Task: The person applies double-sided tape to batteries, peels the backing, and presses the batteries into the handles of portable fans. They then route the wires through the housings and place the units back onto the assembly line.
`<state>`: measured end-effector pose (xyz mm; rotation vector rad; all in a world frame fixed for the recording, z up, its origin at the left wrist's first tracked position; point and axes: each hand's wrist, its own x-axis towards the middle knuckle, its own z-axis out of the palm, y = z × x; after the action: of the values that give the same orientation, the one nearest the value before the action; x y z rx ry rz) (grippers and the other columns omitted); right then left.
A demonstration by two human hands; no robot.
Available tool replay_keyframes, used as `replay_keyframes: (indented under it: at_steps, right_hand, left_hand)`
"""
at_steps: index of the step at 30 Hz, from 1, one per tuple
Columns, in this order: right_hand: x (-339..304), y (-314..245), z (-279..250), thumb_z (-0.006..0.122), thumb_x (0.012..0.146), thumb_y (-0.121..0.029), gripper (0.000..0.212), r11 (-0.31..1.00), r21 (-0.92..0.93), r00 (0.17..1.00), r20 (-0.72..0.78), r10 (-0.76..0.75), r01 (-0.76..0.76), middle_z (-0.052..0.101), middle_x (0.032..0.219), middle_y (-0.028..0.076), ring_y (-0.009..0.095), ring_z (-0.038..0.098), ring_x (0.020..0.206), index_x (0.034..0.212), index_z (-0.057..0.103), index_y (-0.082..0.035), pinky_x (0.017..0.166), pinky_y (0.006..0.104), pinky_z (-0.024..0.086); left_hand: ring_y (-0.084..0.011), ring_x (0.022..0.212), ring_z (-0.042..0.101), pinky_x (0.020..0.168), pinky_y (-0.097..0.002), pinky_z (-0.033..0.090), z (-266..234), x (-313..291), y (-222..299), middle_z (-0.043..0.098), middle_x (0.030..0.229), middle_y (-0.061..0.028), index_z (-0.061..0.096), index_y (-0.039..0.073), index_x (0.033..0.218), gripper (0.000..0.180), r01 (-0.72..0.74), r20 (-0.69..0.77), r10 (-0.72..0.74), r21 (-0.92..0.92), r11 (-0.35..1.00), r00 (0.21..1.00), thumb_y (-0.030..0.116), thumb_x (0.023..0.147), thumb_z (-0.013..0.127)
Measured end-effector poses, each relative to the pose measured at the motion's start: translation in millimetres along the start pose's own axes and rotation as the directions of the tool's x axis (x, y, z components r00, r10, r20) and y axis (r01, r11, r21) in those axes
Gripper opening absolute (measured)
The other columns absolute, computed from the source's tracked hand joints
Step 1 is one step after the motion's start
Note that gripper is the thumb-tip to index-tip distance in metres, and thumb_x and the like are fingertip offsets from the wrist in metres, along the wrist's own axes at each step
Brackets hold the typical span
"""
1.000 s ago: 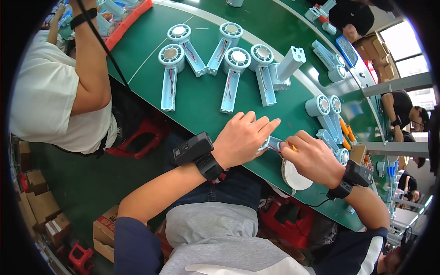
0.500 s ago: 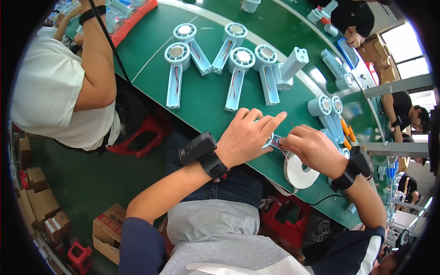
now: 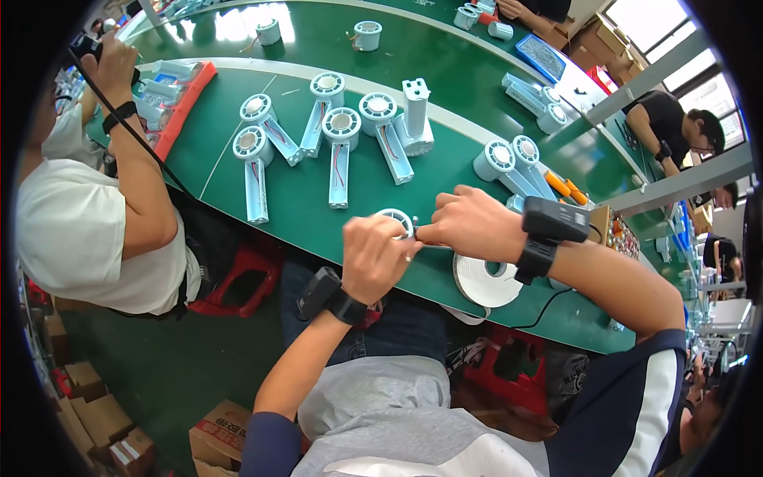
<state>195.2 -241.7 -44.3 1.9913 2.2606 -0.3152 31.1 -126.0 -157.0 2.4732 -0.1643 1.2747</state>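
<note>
My left hand (image 3: 373, 253) is closed around a light-blue plastic housing (image 3: 403, 218), whose round slotted rim shows above its knuckles. The rest of that housing is hidden by my fingers. Against its right side, my right hand (image 3: 475, 222) is closed, fingertips pinched at a small dark bit I cannot make out. Just below the right hand lies a roll of white tape (image 3: 469, 280) on the table. Beyond my hands stand several similar housings (image 3: 339, 163) with round heads and hollow handles; red wires lie in some of the handles.
The green table (image 3: 298, 242) curves away ahead. To the right are two more housings (image 3: 498, 158) and orange-handled tools (image 3: 566, 187). A red bin (image 3: 184, 111) of parts is at the far left, beside a person in a white shirt (image 3: 87, 230). A black cable (image 3: 548, 312) trails near the tape.
The view has turned, so the table things sit further left. My left hand has rolled more upright, and the housing's round rim now shows. The right hand has turned knuckles-up, fingertips close to the left.
</note>
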Motion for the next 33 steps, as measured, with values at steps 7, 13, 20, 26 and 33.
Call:
replay_keyframes:
  at_steps: [7, 13, 20, 26, 33]
  right_hand:
    - [0, -4, 1, 0.075, 0.086, -0.021, 0.018, 0.948, 0.293, 0.987, -0.060, 0.148, -0.124, 0.065, 0.080, 0.005, 0.027, 0.067, 0.088, 0.100, 0.067, -0.013, 0.073, 0.0360, 0.052]
    - [-14, -9, 54, 0.078, 0.088, -0.029, 0.027, 0.450, 0.846, 0.818, -0.030, 0.575, -0.285, 0.068, 0.089, 0.008, 0.022, 0.064, 0.084, 0.108, 0.071, -0.012, 0.075, 0.0352, 0.051]
    - [-4, 11, 74, 0.070, 0.094, -0.036, 0.031, 0.353, 0.894, 0.905, 0.117, 0.409, -0.276, 0.074, 0.097, 0.007, 0.022, 0.067, 0.085, 0.112, 0.073, -0.011, 0.078, 0.0359, 0.051]
    - [-10, -5, 61, 0.062, 0.097, -0.037, 0.030, 0.297, 0.875, 0.874, 0.239, 0.423, -0.383, 0.076, 0.102, 0.009, 0.027, 0.070, 0.095, 0.112, 0.075, -0.015, 0.084, 0.0384, 0.052]
    - [-8, -15, 70, 0.059, 0.094, -0.040, 0.031, 0.422, 0.825, 0.825, 0.092, 0.557, -0.377, 0.075, 0.094, 0.012, 0.036, 0.070, 0.092, 0.108, 0.076, -0.017, 0.086, 0.0434, 0.054]
  left_hand:
    - [-0.0366, 0.115, 0.055, 0.098, -0.0484, 0.043, -5, -2, 4, 0.060, 0.126, -0.0145, 0.063, 0.006, 0.104, 0.030, 0.374, -0.024, -0.388, -0.213, 0.903, 0.921, 0.014, 0.080, 0.080]
    - [-0.0375, 0.117, 0.054, 0.100, -0.0461, 0.045, -33, 25, -11, 0.058, 0.129, -0.0171, 0.061, 0.001, 0.123, 0.057, 0.492, 0.379, -0.388, -0.232, 0.839, 0.840, 0.014, 0.073, 0.086]
    - [-0.0348, 0.114, 0.056, 0.096, -0.0470, 0.046, -28, 52, -35, 0.061, 0.124, -0.0138, 0.062, 0.006, 0.130, 0.066, 0.525, 0.675, -0.268, -0.207, 0.826, 0.688, 0.017, 0.070, 0.088]
    - [-0.0320, 0.107, 0.061, 0.090, -0.0484, 0.047, -33, 48, -17, 0.063, 0.124, -0.0117, 0.065, 0.009, 0.126, 0.061, 0.152, 0.438, -0.082, -0.129, 0.980, 0.895, 0.017, 0.070, 0.087]
    - [-0.0285, 0.110, 0.061, 0.092, -0.0433, 0.046, -25, 39, -24, 0.066, 0.123, -0.0071, 0.067, 0.012, 0.124, 0.054, 0.107, 0.441, -0.016, -0.182, 0.978, 0.897, 0.023, 0.073, 0.085]
